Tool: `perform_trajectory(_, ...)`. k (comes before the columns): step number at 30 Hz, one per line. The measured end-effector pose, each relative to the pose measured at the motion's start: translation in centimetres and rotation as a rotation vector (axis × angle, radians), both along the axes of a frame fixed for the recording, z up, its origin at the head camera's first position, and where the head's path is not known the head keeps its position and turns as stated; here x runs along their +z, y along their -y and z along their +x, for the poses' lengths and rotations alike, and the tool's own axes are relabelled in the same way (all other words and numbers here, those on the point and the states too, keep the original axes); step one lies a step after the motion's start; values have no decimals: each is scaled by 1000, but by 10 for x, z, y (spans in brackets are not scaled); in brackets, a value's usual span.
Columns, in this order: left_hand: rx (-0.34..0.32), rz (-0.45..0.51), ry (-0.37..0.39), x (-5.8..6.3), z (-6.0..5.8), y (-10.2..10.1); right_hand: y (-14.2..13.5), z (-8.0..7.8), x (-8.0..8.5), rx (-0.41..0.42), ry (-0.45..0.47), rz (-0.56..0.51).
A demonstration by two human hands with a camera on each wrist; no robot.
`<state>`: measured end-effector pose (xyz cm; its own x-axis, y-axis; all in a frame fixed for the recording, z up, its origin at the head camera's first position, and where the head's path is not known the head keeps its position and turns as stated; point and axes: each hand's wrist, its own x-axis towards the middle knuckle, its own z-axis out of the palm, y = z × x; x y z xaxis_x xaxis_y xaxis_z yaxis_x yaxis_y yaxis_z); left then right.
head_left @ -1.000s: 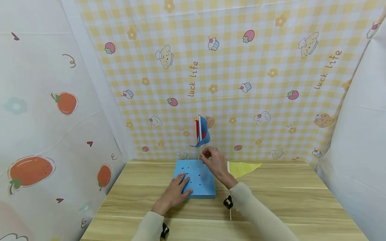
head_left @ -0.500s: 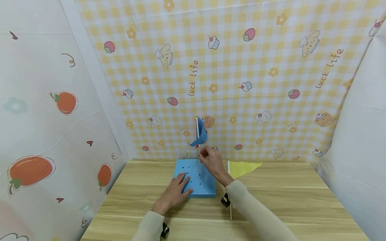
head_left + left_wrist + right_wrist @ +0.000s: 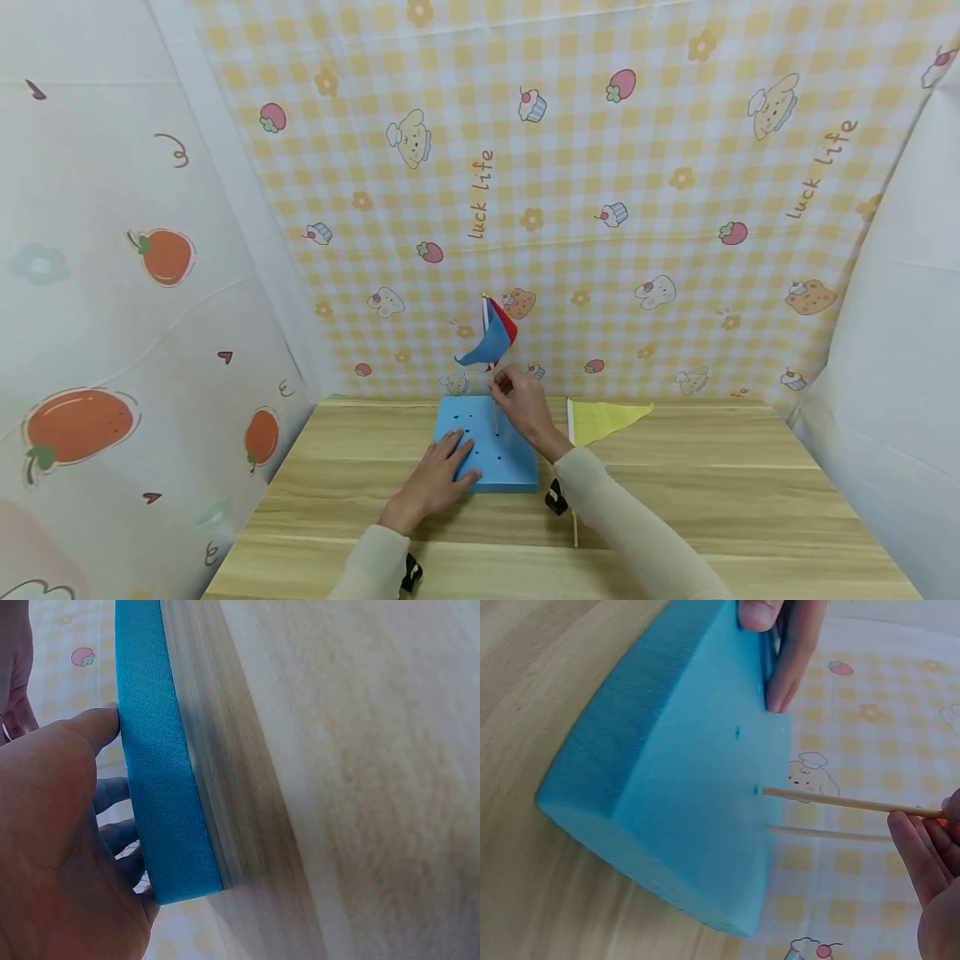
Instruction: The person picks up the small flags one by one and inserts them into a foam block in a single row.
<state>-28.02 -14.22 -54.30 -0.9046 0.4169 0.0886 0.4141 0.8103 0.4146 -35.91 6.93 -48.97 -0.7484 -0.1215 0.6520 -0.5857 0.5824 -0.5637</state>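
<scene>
My right hand (image 3: 525, 410) pinches the thin wooden stick (image 3: 832, 800) of a blue pennant flag (image 3: 489, 343) between thumb and fingers. The stick's lower tip is right at a small hole in the top of a light blue foam block (image 3: 517, 472), as the right wrist view shows. Behind it, a second stick (image 3: 817, 833) stands in the block; a red flag (image 3: 512, 327) is partly hidden by the blue one. My left hand (image 3: 438, 483) rests on the block's left side with fingers spread, its thumb (image 3: 101, 726) at the near edge.
A yellow pennant flag (image 3: 603, 422) lies on the wooden table (image 3: 712, 500) to the right, its stick partly under my right forearm. Several holes dot the block's top. A checked cloth (image 3: 600, 167) hangs behind the table, with pale cloths at both sides.
My right hand has shifted slightly left with the blue flag. The flag's top has moved left and a little lower, and its pennant now points left. My left hand has stayed put.
</scene>
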Motion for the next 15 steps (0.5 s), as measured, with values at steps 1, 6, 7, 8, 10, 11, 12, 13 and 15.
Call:
perform_trajectory(1, -1, 2, 0, 0, 0, 0, 0, 0, -1, 0, 4, -1)
perform_trajectory(6, -1, 9, 4, 2, 2, -1, -1, 1, -8, -7, 39, -1)
perform_trajectory(7, -2, 9, 4, 2, 2, -1, -1, 1, -10, -12, 43, 4)
perform_trajectory(8, -1, 10, 4, 2, 2, -1, -1, 1, -11, -16, 46, 9)
perform_trajectory(10, -1, 8, 3, 1, 2, -1, -2, 1, -14, -22, 45, 17)
perform_trajectory(11, 0, 8, 3, 1, 1, -1, -2, 1, -15, -23, 43, 22)
perform_trajectory(12, 0, 6, 2, 1, 1, -1, -2, 1, -16, -19, 42, 20)
perform_trajectory(13, 0, 7, 1, 1, 1, -1, -2, 0, -17, -15, 38, 19)
perform_trajectory(15, 1, 7, -1, 1, 1, 0, -2, 0, -19, -6, 35, 10)
